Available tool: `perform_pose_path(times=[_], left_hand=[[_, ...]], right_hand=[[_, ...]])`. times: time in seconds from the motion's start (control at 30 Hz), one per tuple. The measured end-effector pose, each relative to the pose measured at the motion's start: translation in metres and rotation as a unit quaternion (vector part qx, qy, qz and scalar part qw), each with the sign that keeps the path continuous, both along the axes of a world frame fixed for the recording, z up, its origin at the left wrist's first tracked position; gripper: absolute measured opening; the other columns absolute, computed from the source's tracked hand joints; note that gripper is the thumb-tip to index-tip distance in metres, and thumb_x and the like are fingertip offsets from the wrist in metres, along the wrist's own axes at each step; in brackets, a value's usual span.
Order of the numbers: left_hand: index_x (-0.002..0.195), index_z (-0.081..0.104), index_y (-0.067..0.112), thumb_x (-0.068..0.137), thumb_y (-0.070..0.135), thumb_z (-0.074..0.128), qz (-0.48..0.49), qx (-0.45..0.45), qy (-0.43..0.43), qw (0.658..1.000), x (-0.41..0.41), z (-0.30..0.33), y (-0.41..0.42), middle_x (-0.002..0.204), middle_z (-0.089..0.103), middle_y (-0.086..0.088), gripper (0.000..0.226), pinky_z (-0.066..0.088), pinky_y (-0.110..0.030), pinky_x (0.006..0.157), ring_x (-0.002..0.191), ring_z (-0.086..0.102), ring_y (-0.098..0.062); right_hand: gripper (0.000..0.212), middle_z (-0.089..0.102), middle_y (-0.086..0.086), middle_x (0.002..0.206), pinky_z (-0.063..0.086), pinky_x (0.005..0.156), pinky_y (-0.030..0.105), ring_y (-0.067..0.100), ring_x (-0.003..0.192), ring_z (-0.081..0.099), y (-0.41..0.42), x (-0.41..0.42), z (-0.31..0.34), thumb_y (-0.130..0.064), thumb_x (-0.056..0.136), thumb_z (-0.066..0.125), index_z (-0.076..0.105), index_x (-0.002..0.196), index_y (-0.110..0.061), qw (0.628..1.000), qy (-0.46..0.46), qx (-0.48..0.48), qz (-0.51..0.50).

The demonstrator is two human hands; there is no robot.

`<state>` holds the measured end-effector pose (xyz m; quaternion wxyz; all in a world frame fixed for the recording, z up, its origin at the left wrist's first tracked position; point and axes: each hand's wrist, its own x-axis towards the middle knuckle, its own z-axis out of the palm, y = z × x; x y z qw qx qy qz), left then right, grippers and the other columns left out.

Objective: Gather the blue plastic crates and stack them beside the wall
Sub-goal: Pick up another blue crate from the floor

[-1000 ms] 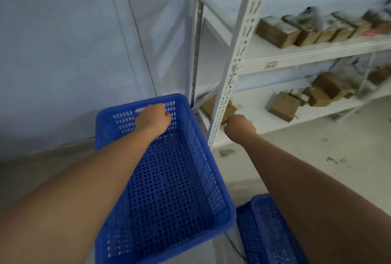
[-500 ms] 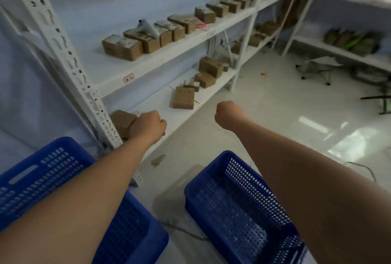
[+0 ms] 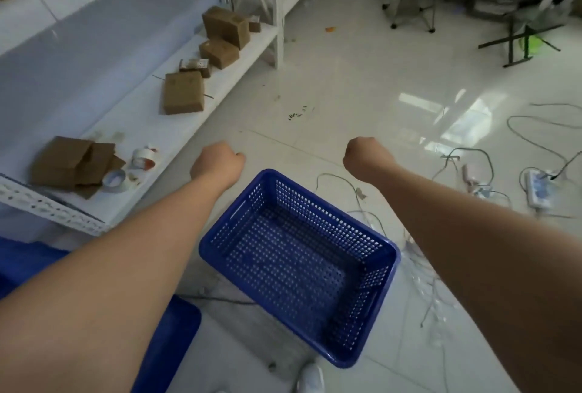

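An empty blue perforated plastic crate [image 3: 362, 247] stands on the white tiled floor right below me, between my forearms. A second blue crate [image 3: 176, 336] shows only as a corner at the lower left, mostly hidden under my left arm. My left hand [image 3: 217, 162] is a closed fist held in the air just beyond the near crate's far left corner, holding nothing. My right hand [image 3: 367, 156] is also a closed fist, hovering past the crate's far right side, apart from it.
A low white shelf [image 3: 189, 115] runs along the left with cardboard boxes [image 3: 183, 93] and tape rolls [image 3: 143, 159]. Loose cables [image 3: 441, 266] and a power strip [image 3: 540, 191] lie on the floor to the right. A folding stool [image 3: 412, 5] stands farther back.
The view swung right, away from the wall. My left hand has let go of the first crate, which slid out to the lower left; the second crate now lies centred between my arms.
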<state>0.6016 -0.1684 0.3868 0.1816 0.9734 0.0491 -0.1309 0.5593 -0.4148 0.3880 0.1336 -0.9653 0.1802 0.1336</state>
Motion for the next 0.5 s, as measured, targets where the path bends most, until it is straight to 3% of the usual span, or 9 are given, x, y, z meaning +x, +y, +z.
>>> perform_pose_path(times=[0.13, 0.2, 0.3, 0.4, 0.5], left_hand=[[0.096, 0.062, 0.003, 0.090, 0.029, 0.041, 0.022, -0.006, 0.017, 1.000, -0.001, -0.045, -0.031, 0.091, 0.063, -0.020, 0.034, 0.031, -0.024, 0.047, 0.068, 0.055, -0.027], [0.093, 0.062, 0.004, 0.089, 0.029, 0.043, 0.045, -0.031, 0.027, 0.998, -0.005, -0.072, -0.039, 0.100, 0.066, -0.020, 0.031, 0.031, -0.025, 0.047, 0.063, 0.053, -0.025], [0.100, 0.063, 0.001, 0.088, 0.028, 0.042, 0.077, -0.037, 0.051, 0.995, -0.018, -0.119, -0.040, 0.098, 0.066, -0.020, 0.036, 0.032, -0.024, 0.047, 0.057, 0.050, -0.023], [0.104, 0.062, 0.002, 0.090, 0.029, 0.042, 0.108, -0.018, 0.074, 0.991, -0.031, -0.169, -0.032, 0.089, 0.061, -0.013, 0.037, 0.026, -0.024, 0.043, 0.052, 0.043, -0.018], [0.118, 0.057, 0.001, 0.091, 0.030, 0.043, 0.159, -0.042, 0.088, 0.982, -0.041, -0.219, -0.025, 0.105, 0.061, -0.011, 0.041, 0.037, -0.025, 0.050, 0.064, 0.053, -0.023]], right_hand=[[0.013, 0.050, 0.009, 0.078, 0.041, 0.063, 0.030, 0.029, 0.071, 0.052, -0.041, -0.015, -0.046, 0.000, 0.081, 0.039, 0.051, 0.079, -0.004, 0.999, 0.014, 0.007, -0.032], [0.014, 0.053, 0.011, 0.083, 0.043, 0.064, 0.030, 0.030, 0.074, 0.054, -0.055, -0.022, -0.073, -0.001, 0.081, 0.040, 0.054, 0.082, -0.003, 0.998, 0.023, 0.014, -0.049], [0.018, 0.055, 0.013, 0.088, 0.046, 0.068, 0.030, 0.032, 0.080, 0.057, -0.067, -0.028, -0.119, -0.007, 0.086, 0.046, 0.061, 0.093, -0.002, 0.997, 0.040, 0.026, -0.063], [0.016, 0.057, 0.012, 0.088, 0.043, 0.065, 0.030, 0.030, 0.075, 0.055, -0.069, -0.036, -0.163, -0.014, 0.090, 0.047, 0.060, 0.089, -0.004, 0.996, 0.054, 0.021, -0.068], [0.013, 0.058, 0.015, 0.088, 0.042, 0.064, 0.031, 0.032, 0.073, 0.054, -0.066, -0.040, -0.205, -0.006, 0.087, 0.044, 0.057, 0.085, -0.002, 0.994, 0.065, 0.028, -0.078]])
